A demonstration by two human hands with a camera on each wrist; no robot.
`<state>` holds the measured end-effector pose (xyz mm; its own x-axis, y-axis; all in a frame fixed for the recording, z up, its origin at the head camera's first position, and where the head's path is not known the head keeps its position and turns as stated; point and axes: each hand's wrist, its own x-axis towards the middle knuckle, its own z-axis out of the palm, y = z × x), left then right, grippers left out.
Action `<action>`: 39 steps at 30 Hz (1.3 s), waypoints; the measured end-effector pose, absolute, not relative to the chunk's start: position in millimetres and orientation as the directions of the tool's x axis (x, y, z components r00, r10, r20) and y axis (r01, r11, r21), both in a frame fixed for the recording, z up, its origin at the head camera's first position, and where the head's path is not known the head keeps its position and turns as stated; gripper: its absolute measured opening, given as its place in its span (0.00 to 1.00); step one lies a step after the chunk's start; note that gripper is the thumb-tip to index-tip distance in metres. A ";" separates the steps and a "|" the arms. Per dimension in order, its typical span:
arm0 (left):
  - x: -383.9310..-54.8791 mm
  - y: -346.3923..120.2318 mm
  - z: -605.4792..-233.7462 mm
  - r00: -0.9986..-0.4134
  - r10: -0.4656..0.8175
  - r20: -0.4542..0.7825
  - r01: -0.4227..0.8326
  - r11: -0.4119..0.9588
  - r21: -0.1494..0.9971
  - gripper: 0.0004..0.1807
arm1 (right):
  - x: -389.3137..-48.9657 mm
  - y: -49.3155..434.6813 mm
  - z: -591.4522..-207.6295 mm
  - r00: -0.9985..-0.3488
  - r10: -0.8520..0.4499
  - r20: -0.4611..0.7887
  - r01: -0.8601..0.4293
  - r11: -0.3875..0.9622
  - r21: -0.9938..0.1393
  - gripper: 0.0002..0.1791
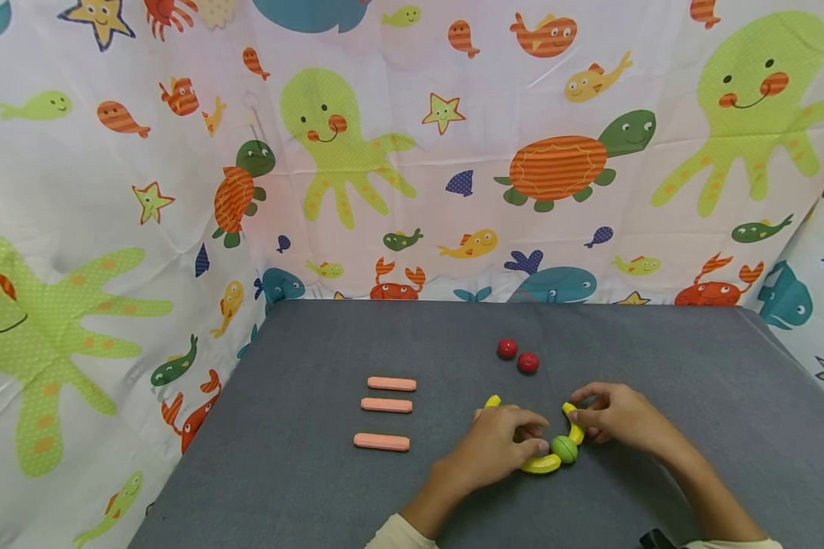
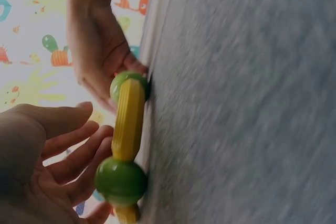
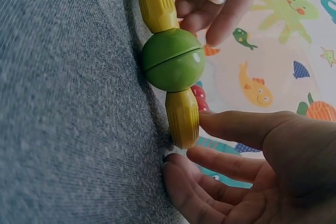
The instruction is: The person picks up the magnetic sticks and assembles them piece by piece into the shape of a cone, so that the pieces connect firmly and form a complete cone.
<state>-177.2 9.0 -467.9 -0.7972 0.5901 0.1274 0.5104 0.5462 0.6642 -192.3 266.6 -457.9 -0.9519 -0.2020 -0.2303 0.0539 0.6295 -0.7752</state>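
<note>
Two red balls [image 1: 528,362] lie beyond the left hand [image 1: 496,444]; pink rods [image 1: 387,406] leftward.

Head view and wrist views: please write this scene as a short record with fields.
pink sticks: three, lying apart
red balls: two, beyond the hands
yellow pieces: three, alternating with green balls in a curve
green balls: two, one hidden in head view
left hand: beside the middle yellow piece
right hand: thumb touching an end yellow piece
surface: grey

The left hand [image 1: 500,441] is relaxed, thumb apart from loosely curved fingers. The right hand [image 1: 616,415] pinches with thumb and index finger.
</note>
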 end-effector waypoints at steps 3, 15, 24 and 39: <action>-181.5 3.6 -466.2 -0.832 0.536 0.145 0.483 0.571 0.664 0.14 | -191.5 264.0 -457.5 -0.954 -0.190 -0.232 0.052 0.656 -0.753 0.27; -193.6 -15.1 -474.4 -0.956 0.281 0.082 0.265 0.711 0.652 0.17 | -188.9 256.7 -456.8 -0.965 -0.165 -0.202 0.037 0.679 -0.733 0.25; -193.2 -16.4 -468.4 -0.942 0.335 0.011 0.252 0.687 0.682 0.18 | -190.4 252.7 -460.5 -0.980 -0.161 -0.120 -0.033 0.721 -0.692 0.17; -194.2 -14.7 -474.0 -0.927 0.370 0.065 0.304 0.637 0.709 0.11 | -190.1 241.9 -465.2 -0.978 -0.193 -0.077 -0.089 0.725 -0.683 0.14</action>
<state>-194.2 -14.7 -474.0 -0.9267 0.3701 0.0652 0.3041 0.6366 0.7087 -190.1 241.9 -465.2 -0.9781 -0.1934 -0.0774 -0.0894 0.7253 -0.6826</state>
